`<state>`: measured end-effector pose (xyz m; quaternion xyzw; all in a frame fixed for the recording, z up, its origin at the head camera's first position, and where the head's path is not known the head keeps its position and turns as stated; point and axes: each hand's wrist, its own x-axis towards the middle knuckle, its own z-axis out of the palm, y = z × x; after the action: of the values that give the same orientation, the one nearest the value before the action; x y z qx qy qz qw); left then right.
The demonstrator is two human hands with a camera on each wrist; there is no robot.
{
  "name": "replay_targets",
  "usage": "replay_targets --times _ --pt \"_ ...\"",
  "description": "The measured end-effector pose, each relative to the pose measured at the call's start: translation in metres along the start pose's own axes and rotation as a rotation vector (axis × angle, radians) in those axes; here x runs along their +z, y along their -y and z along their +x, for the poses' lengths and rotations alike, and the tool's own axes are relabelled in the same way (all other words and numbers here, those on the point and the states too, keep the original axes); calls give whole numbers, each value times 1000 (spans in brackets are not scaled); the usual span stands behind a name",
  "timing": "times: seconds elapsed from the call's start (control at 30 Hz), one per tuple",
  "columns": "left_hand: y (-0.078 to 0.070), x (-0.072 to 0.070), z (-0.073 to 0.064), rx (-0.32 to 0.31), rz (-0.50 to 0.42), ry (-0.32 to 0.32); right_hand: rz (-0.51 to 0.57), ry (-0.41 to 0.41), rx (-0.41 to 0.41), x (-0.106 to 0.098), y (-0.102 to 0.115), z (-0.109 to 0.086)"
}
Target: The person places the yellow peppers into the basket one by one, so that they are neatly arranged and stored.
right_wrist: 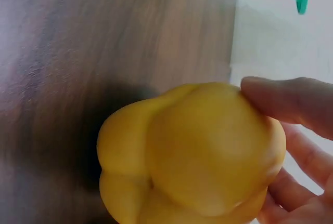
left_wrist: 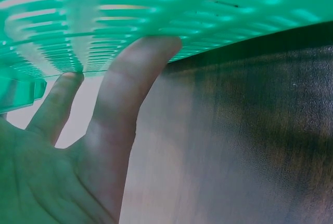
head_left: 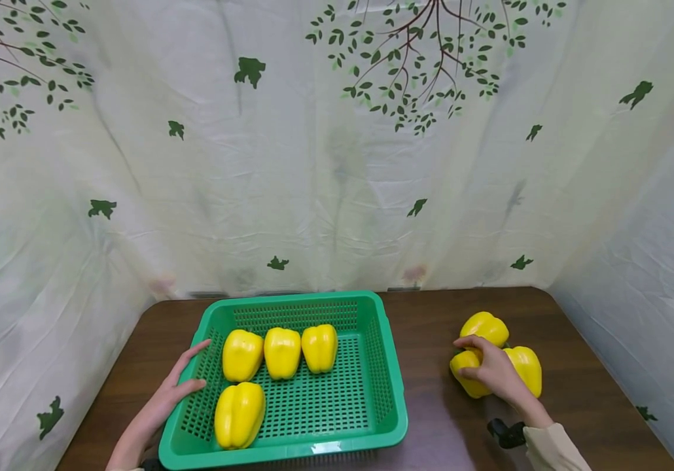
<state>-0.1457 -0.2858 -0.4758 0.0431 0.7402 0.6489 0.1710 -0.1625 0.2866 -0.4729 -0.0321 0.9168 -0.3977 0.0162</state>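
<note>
My right hand (head_left: 495, 371) grips a yellow bell pepper (head_left: 471, 388) on the right side of the table. In the right wrist view, the thumb and fingers curl round one side of that bell pepper (right_wrist: 208, 151). Two more yellow bell peppers sit against it, one behind (head_left: 485, 327) and one to its right (head_left: 527, 370). On the left, my left hand (head_left: 169, 392) touches the side of a green plastic basket (head_left: 337, 409), fingers extended. Its thumb (left_wrist: 140, 73) lies along the slotted wall in the left wrist view.
Inside the basket, three yellow bell peppers (head_left: 282, 353) stand in a row towards the back, with another (head_left: 239, 415) at the front left. Brown wooden table (head_left: 425, 379) lies between basket and right-hand peppers. A leaf-printed white curtain (head_left: 337, 170) hangs behind and beside the table.
</note>
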Motion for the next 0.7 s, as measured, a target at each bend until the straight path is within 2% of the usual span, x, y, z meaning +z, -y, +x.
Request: replay_targets --times 0.4,0.7 --pt "0 0 1 -3 35 -2 98 -83 -27 20 16 14" --pt "-1 0 1 -17 27 -13 87 -104 -6 29 20 20"
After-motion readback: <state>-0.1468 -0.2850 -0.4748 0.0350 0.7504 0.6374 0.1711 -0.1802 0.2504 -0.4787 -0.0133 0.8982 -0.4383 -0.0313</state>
